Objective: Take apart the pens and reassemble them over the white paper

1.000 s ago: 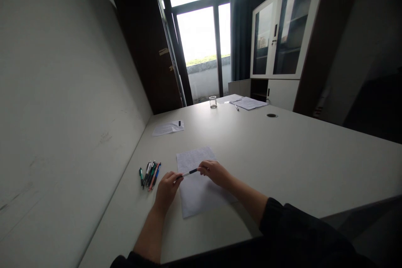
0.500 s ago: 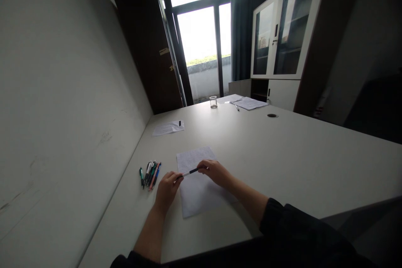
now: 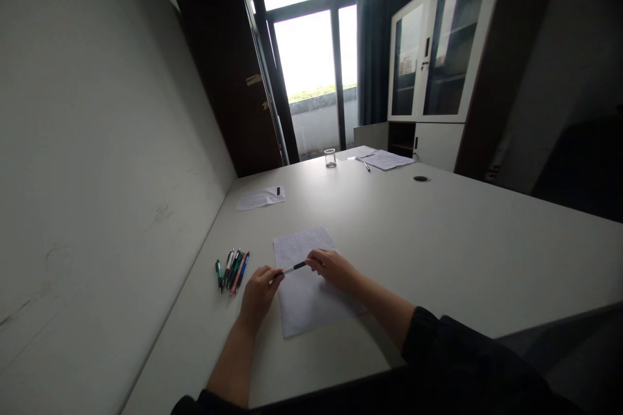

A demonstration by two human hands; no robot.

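Both my hands hold one pen (image 3: 293, 268) by its ends, level, just above a written sheet of paper (image 3: 306, 285) on the white table (image 3: 438, 240). My left hand (image 3: 259, 293) pinches the pen's left end with closed fingers. My right hand (image 3: 333, 267) grips the right end, fingers curled. A bunch of several coloured pens (image 3: 233, 270) lies on the table a little to the left of my left hand.
A smaller paper with a black clip (image 3: 261, 198) lies farther back on the left. At the far end stand a glass (image 3: 330, 157), more sheets (image 3: 384, 159) and a pen. A cable hole (image 3: 421, 178) is in the tabletop. A wall runs along the left; a cabinet (image 3: 433, 65) stands behind.
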